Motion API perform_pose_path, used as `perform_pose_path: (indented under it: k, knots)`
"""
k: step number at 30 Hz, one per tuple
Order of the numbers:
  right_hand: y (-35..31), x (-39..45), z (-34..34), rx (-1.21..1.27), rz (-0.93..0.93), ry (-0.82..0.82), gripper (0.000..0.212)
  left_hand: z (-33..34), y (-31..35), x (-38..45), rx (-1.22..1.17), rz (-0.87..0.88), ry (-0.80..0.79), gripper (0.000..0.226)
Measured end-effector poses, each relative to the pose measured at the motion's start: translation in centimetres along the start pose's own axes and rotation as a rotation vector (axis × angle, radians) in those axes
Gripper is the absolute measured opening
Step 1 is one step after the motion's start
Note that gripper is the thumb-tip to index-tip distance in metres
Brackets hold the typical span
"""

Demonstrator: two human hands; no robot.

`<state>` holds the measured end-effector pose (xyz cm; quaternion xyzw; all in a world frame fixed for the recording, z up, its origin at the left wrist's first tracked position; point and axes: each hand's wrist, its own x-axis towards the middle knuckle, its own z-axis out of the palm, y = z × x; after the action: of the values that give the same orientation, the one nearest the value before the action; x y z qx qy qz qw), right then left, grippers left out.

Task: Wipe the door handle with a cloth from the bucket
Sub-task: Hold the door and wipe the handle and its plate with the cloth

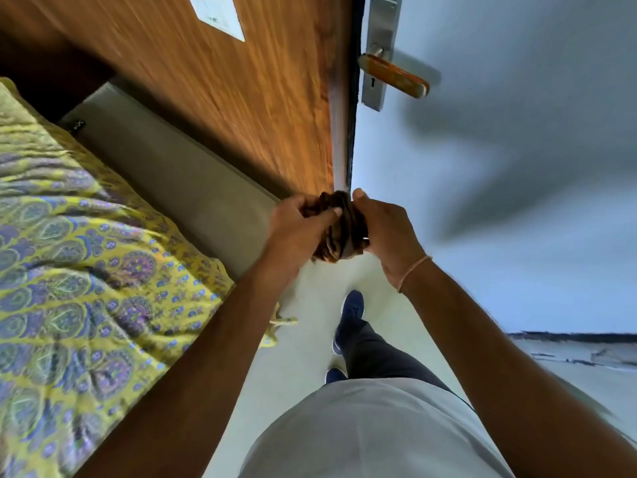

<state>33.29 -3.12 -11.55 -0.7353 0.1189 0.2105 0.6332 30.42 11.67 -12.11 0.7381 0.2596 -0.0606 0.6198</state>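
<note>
A bunched brown cloth (pixel 339 229) sits between both my hands at the centre of the view. My left hand (pixel 296 229) grips its left side and my right hand (pixel 382 229) grips its right side. The door handle (pixel 393 74), an orange-brown lever on a metal plate (pixel 379 50), is on the white door (pixel 482 132) well above my hands, at the top of the view. No bucket is in view.
A wood-grain panel (pixel 241 98) with a white switch plate (pixel 217 13) stands left of the door edge. A bed with a yellow and purple patterned cover (pixel 86 253) fills the left. My feet in dark shoes (pixel 351 315) stand on the pale floor.
</note>
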Motion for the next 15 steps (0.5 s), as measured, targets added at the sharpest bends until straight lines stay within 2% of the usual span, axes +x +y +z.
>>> perform_pose_path:
  k: [3,6,9,13,15]
  knots:
    - [-0.7,4.7,1.2,0.026,0.028,0.019,0.034,0.0,1.0,4.0,0.04,0.001,0.034,0.035]
    - [-2.1,8.6,2.0,0.062,-0.014,-0.02,0.017,-0.6,2.6,7.5,0.017,-0.038,0.032,0.054]
    - [-4.1,11.0,3.2,-0.001,-0.117,-0.049,0.018,-1.6,3.7,10.7,-0.003,-0.057,0.088,0.068]
    - [-5.4,13.6,5.0,-0.127,-0.173,-0.035,0.025,-2.9,4.4,14.0,0.079,-0.069,0.182,0.03]
    - [-5.5,15.0,5.5,-0.177,-0.141,0.011,0.03,-3.8,4.3,15.5,0.177,-0.08,0.245,0.021]
